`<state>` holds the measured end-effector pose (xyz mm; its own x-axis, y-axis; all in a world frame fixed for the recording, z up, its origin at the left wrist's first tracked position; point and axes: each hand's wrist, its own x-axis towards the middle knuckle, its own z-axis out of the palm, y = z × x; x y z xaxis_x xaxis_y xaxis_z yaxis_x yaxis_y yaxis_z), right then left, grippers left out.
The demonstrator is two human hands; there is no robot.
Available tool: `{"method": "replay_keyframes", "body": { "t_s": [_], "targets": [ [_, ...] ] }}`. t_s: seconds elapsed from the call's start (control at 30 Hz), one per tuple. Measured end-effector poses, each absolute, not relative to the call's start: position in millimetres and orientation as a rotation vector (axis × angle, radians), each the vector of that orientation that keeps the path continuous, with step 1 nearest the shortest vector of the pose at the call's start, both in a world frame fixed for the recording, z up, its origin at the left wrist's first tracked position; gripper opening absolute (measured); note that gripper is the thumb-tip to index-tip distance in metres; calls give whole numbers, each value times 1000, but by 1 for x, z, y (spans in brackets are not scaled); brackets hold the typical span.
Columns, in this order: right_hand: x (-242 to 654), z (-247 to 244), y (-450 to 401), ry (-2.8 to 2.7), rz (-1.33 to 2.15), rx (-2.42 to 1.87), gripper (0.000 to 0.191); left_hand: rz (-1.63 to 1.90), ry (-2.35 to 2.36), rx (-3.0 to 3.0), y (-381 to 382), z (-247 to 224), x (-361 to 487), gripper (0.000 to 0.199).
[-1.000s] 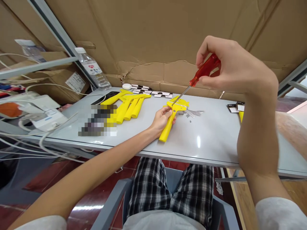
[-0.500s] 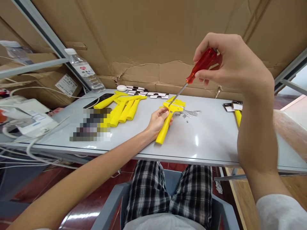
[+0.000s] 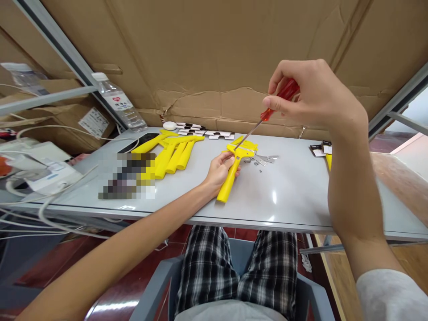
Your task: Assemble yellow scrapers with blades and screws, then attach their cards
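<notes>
My left hand (image 3: 219, 171) is shut around a yellow-handled paint scraper (image 3: 227, 187), holding it at its neck on the table. My right hand (image 3: 310, 96) is raised above the table and pinches a screwdriver (image 3: 267, 113) with a translucent red handle. The screwdriver's thin steel shaft slants down, and its tip is at the scraper's yellow head (image 3: 244, 147). Fingers hide part of the red handle. Small steel parts (image 3: 262, 159) and tiny screws (image 3: 260, 170) lie just beyond the scraper.
Several yellow scraper pieces (image 3: 174, 156) lie left on the grey table (image 3: 287, 196), beside a phone (image 3: 140, 141) and a pixelated patch (image 3: 127, 176). Black-and-white cards (image 3: 203, 132) lie behind. Packaging (image 3: 319, 150) sits right. Cables (image 3: 33, 214) trail left; cardboard (image 3: 214, 53) stands behind.
My right hand has dropped a little and its fingers now cover more of the red handle. The view has shifted slightly. The left hand and scraper stay nearly in place.
</notes>
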<state>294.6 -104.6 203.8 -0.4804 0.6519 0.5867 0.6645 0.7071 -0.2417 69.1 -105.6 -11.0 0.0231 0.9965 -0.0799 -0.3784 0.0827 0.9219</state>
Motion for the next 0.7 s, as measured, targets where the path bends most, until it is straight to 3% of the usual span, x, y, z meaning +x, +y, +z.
{"method": "replay_keyframes", "body": {
  "t_s": [0.17, 0.53, 0.7],
  "targets": [
    [301, 202, -102, -2318, 55, -923, 34, 1301, 929, 860, -105, -12, 68, 22],
    [296, 201, -105, -2207, 304, -950, 33, 1291, 923, 870, -105, -11, 67, 31],
    [297, 199, -105, -2255, 240, -909, 40, 1308, 931, 845, -104, -12, 67, 30]
  ]
}}
